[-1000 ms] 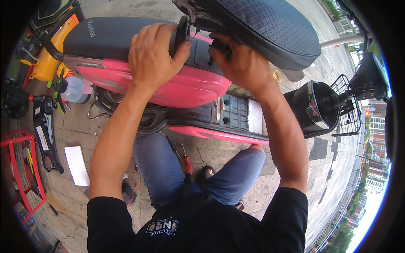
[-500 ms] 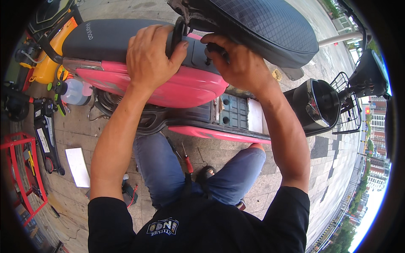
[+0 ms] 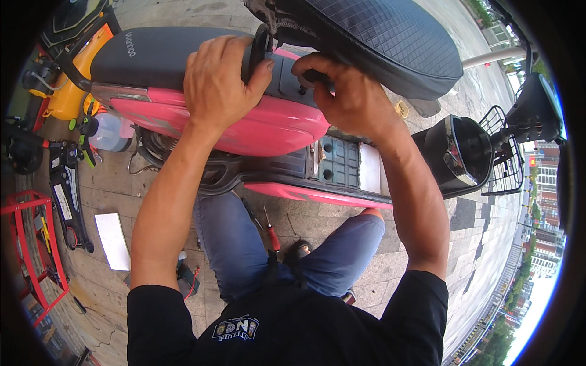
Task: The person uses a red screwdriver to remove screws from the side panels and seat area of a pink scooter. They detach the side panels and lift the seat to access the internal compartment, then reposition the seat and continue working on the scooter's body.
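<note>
A pink electric scooter (image 3: 256,131) stands crosswise ahead of me. My left hand (image 3: 220,85) lies over its grey rear seat (image 3: 143,64), fingers spread, the thumb apart beside an upright black bracket (image 3: 259,52). My right hand (image 3: 351,97) is closed, its index finger and thumb curled round a dark, round knob-like part (image 3: 312,77). The palm hides most of that part. Just beneath it, a small black stub (image 3: 302,90) stands on the grey panel (image 3: 287,82). The black quilted front seat (image 3: 384,39) is tipped up above my right hand.
A red-handled screwdriver (image 3: 272,238) lies on the paving between my legs. At left are a red rack (image 3: 46,256), a black floor jack (image 3: 67,198), a white board (image 3: 112,241) and a spray bottle (image 3: 108,133). The scooter's front basket (image 3: 503,149) is at right.
The index finger and thumb of my right hand have shifted slightly round the dark part, which appears turned. My left hand stays in place.
</note>
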A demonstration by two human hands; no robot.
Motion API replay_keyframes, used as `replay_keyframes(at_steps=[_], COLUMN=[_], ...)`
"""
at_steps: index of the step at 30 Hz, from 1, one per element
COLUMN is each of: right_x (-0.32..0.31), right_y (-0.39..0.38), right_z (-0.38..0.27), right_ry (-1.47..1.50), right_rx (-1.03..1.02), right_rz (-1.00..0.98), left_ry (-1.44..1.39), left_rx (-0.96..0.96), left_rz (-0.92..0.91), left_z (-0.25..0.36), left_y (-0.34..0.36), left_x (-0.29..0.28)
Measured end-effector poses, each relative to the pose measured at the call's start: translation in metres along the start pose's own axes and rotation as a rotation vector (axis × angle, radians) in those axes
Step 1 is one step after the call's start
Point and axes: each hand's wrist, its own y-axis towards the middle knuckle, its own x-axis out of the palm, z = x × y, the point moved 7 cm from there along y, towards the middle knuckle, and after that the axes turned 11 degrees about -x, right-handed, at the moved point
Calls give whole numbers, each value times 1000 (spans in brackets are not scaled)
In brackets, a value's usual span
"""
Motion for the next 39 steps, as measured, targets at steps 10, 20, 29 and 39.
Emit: replay_keyframes(at_steps=[10,20,29,39], right_x=[-1,1,-8,-6], right_y=[-7,-5,-8,-7], right_z=[5,3,7,1], right_ry=[32,-207,-289,-71], right_rx=[55,102,59,-14], right_rz=[-29,112,201,255], left_ry=[-9,-21,-42,-22], left_rx=[-7,-71,-26,-37], left_rz=[13,-53,20,-24], left_z=[-3,0,1,0], left_y=[-1,1,1,-1], left_x=[1,-2,-5,-4])
